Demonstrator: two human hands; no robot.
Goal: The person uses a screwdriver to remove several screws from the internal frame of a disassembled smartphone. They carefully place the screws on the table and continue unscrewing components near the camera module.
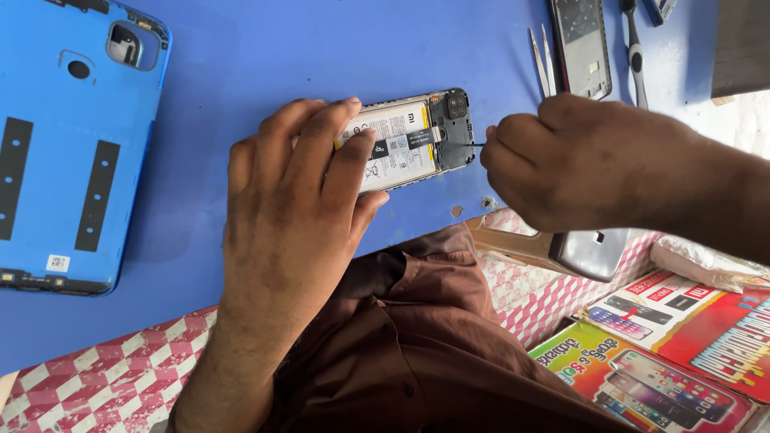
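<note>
An opened phone (417,140) lies face down on the blue table (281,56), its white battery and dark camera module exposed. My left hand (293,184) lies over its near end and pins it to the table. My right hand (561,160) is closed around a thin screwdriver (476,145) whose tip touches the phone's camera end; most of the tool is hidden in my fist.
A blue phone back cover (72,144) lies at the left. Metal tweezers (541,60), another opened phone (581,44) and a dark tool (635,56) lie at the top right. Colourful printed cards (682,345) sit at the lower right, below the red-and-white checkered table edge (104,377).
</note>
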